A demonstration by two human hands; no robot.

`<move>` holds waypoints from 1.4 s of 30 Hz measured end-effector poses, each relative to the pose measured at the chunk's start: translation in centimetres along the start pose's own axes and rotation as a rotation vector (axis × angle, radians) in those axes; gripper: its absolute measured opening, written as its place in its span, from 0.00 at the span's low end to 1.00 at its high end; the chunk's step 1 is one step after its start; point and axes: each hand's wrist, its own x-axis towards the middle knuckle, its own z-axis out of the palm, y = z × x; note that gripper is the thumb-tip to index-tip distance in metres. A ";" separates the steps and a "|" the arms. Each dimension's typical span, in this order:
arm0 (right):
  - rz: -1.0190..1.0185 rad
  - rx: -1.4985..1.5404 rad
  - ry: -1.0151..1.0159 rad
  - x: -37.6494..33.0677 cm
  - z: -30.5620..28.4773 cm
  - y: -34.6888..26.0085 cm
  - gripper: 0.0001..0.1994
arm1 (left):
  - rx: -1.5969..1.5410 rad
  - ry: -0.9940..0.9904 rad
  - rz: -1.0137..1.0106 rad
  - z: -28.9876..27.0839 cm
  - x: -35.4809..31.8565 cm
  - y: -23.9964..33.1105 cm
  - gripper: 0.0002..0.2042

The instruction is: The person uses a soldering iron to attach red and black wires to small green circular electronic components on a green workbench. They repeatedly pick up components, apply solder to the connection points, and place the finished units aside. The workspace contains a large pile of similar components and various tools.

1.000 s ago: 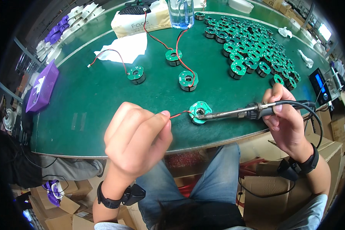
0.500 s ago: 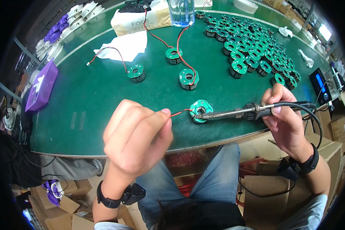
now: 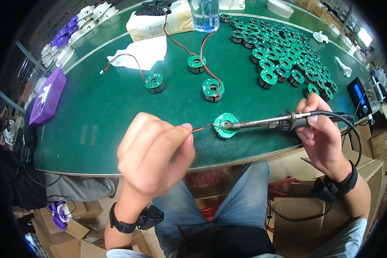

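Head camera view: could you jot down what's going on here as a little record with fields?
Left hand: pinches a thin red wire whose end meets the round green circuit board
Right hand: grips a soldering iron, tip resting on that board
Surface: green table
Beyond the hands: three similar boards with red leads, a large cluster of green boards
Also there: white tissue, purple box, clear bottle
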 end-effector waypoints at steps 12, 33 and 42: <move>-0.047 0.100 0.164 0.9 -1.6 -2.1 0.06 | -0.079 -0.157 0.085 -4.0 -1.4 3.9 0.09; -0.138 0.170 0.203 1.6 -2.5 -3.6 0.06 | 0.410 -0.629 0.404 -0.6 8.0 -2.9 0.04; -0.142 0.194 0.234 1.6 -3.6 -4.0 0.09 | 0.386 -0.643 0.319 -0.1 10.6 -0.8 0.05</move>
